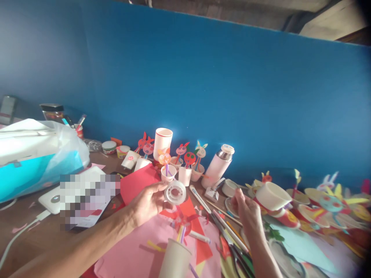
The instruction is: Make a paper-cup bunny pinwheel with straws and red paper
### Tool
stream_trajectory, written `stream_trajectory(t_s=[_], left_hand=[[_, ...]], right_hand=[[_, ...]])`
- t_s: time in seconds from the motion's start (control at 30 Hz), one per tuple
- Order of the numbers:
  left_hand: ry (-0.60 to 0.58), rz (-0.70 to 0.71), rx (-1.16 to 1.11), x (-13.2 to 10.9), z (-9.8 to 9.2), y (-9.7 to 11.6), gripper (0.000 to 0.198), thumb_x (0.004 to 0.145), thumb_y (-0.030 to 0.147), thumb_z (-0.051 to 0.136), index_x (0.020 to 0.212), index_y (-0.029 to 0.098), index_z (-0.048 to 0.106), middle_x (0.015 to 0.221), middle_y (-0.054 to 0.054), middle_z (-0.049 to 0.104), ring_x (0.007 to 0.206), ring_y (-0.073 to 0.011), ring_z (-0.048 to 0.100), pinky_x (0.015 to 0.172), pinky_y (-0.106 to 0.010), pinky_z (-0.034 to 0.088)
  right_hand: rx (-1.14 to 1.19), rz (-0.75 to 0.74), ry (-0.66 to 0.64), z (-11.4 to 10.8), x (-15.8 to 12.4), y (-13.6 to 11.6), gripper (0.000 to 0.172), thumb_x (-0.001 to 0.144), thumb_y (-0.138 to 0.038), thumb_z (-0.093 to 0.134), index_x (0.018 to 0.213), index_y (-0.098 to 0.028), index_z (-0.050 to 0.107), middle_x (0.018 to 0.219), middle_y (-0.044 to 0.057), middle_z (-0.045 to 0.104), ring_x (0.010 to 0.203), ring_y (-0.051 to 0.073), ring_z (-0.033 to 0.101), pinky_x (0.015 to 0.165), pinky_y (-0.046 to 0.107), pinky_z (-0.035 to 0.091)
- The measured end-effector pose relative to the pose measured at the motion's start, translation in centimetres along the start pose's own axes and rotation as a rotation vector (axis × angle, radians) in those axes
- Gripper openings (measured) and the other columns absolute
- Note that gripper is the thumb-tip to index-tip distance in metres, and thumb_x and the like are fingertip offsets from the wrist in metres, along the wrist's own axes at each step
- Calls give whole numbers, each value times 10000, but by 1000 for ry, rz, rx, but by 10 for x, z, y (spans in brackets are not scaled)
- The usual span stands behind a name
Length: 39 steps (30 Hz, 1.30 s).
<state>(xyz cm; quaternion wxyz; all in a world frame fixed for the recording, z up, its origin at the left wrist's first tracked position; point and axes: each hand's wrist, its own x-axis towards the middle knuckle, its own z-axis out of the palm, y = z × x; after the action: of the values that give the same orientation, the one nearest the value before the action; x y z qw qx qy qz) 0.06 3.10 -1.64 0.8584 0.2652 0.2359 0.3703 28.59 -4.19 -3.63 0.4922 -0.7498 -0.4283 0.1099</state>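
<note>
Well, the left hand (146, 204) grips a roll of clear tape (175, 192) over the surface (17, 235), well apart from the right hand (246, 216), raised beside a paper cup (273, 196) — its hold can't be told.

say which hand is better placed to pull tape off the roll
Probably the right hand: the left hand already holds the clear tape roll, and the right looks empty, raised nearby.
</note>
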Motion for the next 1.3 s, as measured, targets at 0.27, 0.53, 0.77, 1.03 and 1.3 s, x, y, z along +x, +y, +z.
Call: stream_trajectory(t_s=[0.27,0.53,0.77,1.03,1.3], left_hand=[[-102,14,27,-1,-3,-6,139,748,184,618,863,116,657,890,-108,671,795,-236,630,653,-346,501],[-255,-11,119,-5,0,-7,75,749,170,561,776,126,616,804,-85,635,736,-191,595,697,-334,457],[-249,13,252,-10,3,-10,225,762,316,598,855,113,619,791,-89,642,722,-196,602,720,-356,469],[-335,319,823,-19,8,1,181,812,308,585,875,138,580,1017,-75,543,937,-212,562,815,-350,452],[-298,895,1308,-24,7,-5,176,806,124,554,973,169,521,1051,-82,526,1014,-193,496,895,-350,416]], right_hand=[[257,-98,-325,28,-34,-37,385,769,-525,553,883,-178,676,746,40,665,669,176,580,581,232,446],[446,-158,-555,44,-66,-62,359,792,-467,579,1030,-203,627,875,42,638,776,179,571,684,258,455],[389,-166,-566,54,-74,-59,323,781,-439,613,987,-195,658,863,51,650,793,200,577,720,297,459],[436,-169,-530,48,-77,-72,324,798,-388,602,1077,-222,594,913,37,636,806,173,580,724,274,460],[308,-278,-339,47,-80,-73,189,843,-343,543,908,-244,690,886,31,676,864,188,620,768,283,476]])
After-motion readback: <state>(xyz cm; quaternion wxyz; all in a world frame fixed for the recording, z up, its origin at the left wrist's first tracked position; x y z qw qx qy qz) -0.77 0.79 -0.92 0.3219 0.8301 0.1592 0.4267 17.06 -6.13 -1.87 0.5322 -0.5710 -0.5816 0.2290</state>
